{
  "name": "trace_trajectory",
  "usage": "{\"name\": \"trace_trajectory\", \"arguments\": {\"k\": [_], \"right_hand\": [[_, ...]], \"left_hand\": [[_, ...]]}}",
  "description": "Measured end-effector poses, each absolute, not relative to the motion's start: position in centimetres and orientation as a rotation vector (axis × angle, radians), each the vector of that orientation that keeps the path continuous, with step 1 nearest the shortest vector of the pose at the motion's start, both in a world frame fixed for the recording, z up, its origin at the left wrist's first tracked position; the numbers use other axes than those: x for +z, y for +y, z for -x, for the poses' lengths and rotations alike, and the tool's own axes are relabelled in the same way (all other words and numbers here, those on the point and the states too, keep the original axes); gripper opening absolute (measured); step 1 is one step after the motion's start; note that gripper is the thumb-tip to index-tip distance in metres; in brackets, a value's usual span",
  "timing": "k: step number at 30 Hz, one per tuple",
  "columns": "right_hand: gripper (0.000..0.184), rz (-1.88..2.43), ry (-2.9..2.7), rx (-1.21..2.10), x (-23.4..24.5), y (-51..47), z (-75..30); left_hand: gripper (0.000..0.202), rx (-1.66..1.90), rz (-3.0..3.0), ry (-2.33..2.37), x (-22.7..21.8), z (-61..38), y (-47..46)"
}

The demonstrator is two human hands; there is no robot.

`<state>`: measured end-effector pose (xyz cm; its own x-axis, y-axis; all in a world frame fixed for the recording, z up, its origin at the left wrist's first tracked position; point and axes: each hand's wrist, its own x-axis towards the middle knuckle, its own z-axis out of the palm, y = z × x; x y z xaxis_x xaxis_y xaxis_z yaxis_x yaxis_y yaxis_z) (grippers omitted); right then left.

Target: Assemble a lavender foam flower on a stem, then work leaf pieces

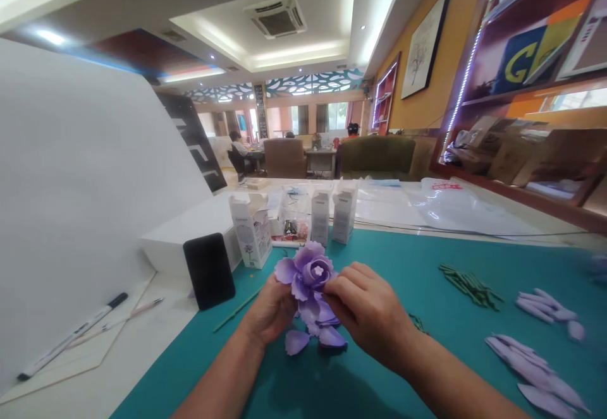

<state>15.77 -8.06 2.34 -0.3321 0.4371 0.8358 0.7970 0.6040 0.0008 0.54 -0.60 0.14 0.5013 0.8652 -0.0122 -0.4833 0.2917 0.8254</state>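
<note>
A purple artificial flower (309, 271) with ruffled petals and a pale centre is held up between my hands. My left hand (271, 310) is closed around its underside, its fingertips partly hidden behind the petals. At the flower's right edge, my right hand (364, 305) pinches an outer petal between thumb and fingers. Below the bloom, loose purple petals (298, 342) rest on the green mat (403, 251). A thin green stem (237, 310) sticks out to the left, beside my left hand; whether it joins the flower is hidden.
Green stem pieces (469, 285) and pale purple petals (533, 368) lie in piles at right. White boxes (251, 232) stand behind the flower, near a black phone-like slab (208, 272) leaning upright. A marker (73, 337) lies at left. Plastic bags (441, 201) cover the back table.
</note>
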Motion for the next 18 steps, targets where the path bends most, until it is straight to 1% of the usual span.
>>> {"name": "trace_trajectory", "arguments": {"k": [8,12,18], "right_hand": [[0.025,0.947,-1.985,-0.506,2.7,-8.3,-15.6],[0.021,0.967,-1.938,-0.320,3.6,-8.7,-16.2],[0.019,1.191,-1.721,-0.065,4.3,-8.7,-17.3]], "left_hand": [[0.029,0.955,-0.893,0.494,-0.1,-0.5,-0.3],[0.033,0.940,-0.890,0.474,-0.5,-0.2,-0.1],[0.039,0.913,-0.885,0.514,-0.8,0.0,-0.2]]}}
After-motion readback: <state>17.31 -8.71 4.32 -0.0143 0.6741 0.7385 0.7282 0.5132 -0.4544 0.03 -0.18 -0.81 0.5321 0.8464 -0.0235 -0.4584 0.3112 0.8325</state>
